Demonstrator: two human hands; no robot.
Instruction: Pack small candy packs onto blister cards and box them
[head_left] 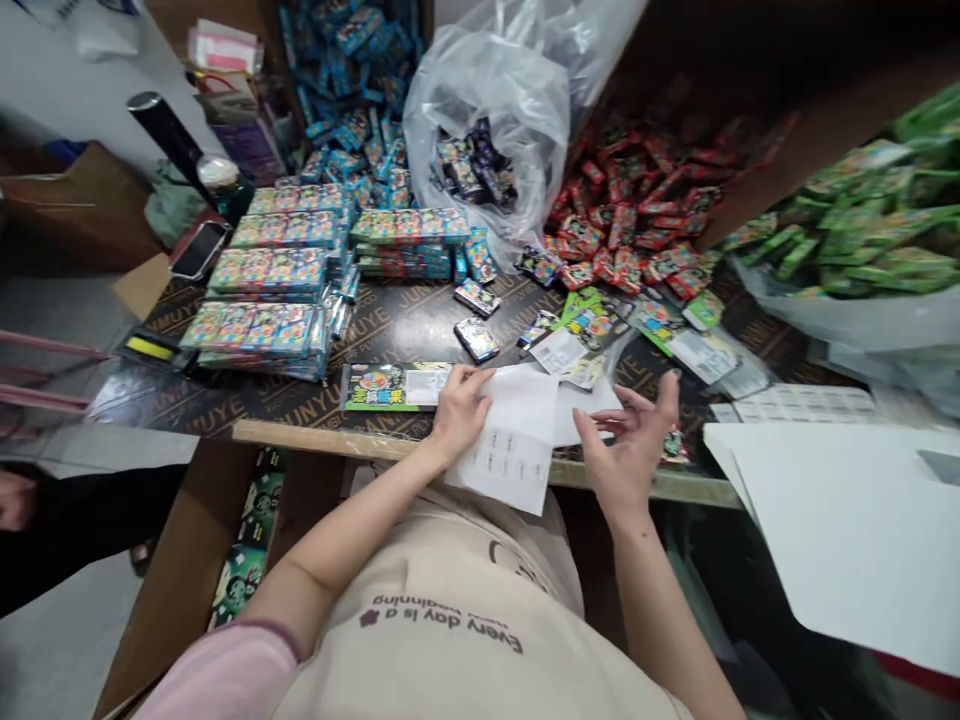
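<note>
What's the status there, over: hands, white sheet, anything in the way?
Left hand gripping the white sheet. Right hand open beside it. Sheet shows small printed marks. Green-and-black packet by left hand, no obvious block.

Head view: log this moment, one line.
left hand: pinching white printed paper sheet; right hand: open beside it; flat green-black packet: on dark table

Worn on the head, the single camera looked forward and down, past the cream garment close below it, onto the left hand, the right hand and the tabletop beyond. Its wide view reached the floor at left; the dark upper right seemed slightly blurred.
</note>
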